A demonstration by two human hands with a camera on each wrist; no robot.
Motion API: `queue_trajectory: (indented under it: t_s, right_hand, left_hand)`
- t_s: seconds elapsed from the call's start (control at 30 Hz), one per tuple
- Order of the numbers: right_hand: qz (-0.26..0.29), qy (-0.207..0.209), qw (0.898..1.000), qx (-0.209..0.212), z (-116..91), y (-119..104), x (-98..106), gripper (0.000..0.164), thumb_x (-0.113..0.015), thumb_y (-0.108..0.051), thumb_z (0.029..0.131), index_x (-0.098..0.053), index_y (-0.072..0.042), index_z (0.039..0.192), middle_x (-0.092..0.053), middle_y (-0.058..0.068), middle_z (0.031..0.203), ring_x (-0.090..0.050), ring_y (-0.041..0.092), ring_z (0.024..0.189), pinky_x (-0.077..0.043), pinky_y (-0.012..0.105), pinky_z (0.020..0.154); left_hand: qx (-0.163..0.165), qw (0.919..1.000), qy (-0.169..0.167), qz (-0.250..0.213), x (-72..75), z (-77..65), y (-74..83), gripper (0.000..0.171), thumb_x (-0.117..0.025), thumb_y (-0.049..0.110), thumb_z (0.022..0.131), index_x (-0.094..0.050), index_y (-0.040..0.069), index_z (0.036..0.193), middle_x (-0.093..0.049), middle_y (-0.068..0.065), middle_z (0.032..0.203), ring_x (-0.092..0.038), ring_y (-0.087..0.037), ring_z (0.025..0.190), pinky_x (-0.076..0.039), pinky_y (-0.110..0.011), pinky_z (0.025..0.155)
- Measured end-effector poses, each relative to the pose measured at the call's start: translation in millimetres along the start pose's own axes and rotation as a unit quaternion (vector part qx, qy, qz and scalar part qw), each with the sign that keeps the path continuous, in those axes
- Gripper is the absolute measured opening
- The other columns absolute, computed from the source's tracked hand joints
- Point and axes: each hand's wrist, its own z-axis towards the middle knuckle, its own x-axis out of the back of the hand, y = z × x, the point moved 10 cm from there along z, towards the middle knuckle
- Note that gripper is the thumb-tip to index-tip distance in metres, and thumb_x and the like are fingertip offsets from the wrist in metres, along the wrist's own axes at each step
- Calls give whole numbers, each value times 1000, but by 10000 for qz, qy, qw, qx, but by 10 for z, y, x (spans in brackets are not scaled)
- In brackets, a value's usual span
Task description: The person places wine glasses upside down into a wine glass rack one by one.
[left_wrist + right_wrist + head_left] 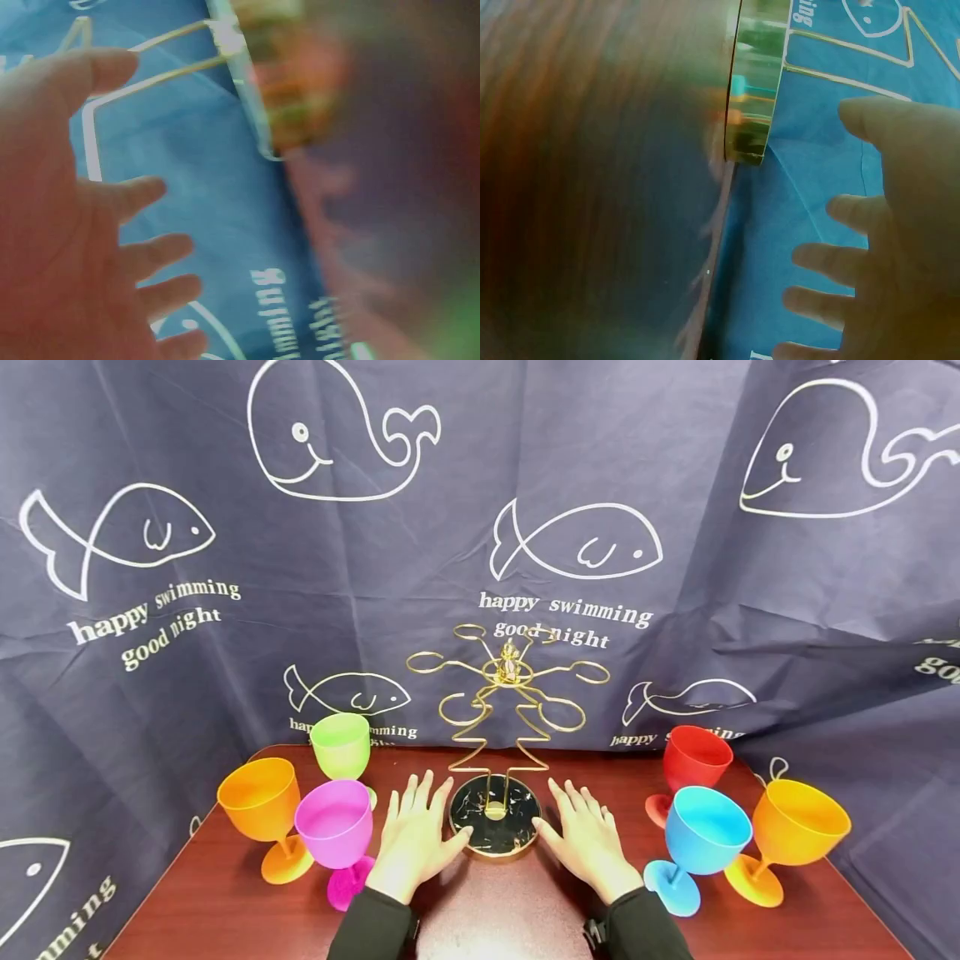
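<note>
A gold wire cup rack [508, 672] with looped arms stands upright on a round black marble-look base [495, 835] in the middle of the table. Left of the base is my left hand [412, 839], fingers straight and holding nothing, its thumb close to the base's edge. My right hand [588, 839] mirrors it on the other side, also with straight fingers and nothing in its grasp. Whether either thumb touches the base I cannot tell. Both wrist views show spread fingers beside the base's shiny gold rim [757, 82]; the left wrist view is blurred.
Left on the reddish-brown table [480, 914] stand a green goblet [341, 745], an orange goblet [260, 799] and a magenta goblet [335, 827]. On the right are a red goblet [697, 758], a blue goblet [707, 832] and a yellow-orange goblet [801, 822]. Behind hangs a printed curtain [450, 568].
</note>
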Motion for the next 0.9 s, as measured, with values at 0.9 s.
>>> queue_trajectory:
  t_s: [0.9]
  right_hand:
    - [35, -33, 10000, 14, -14, -11, -12, 65, -55, -54, 86, -44, -18, 139, -43, 14, 139, -35, 36, 129, -28, 62, 96]
  left_hand:
    - [-86, 9897, 1400, 286, 1526, -273, 91, 86, -74, 53, 65, -50, 3, 131, -47, -21, 131, -44, -42, 117, -32, -56, 97]
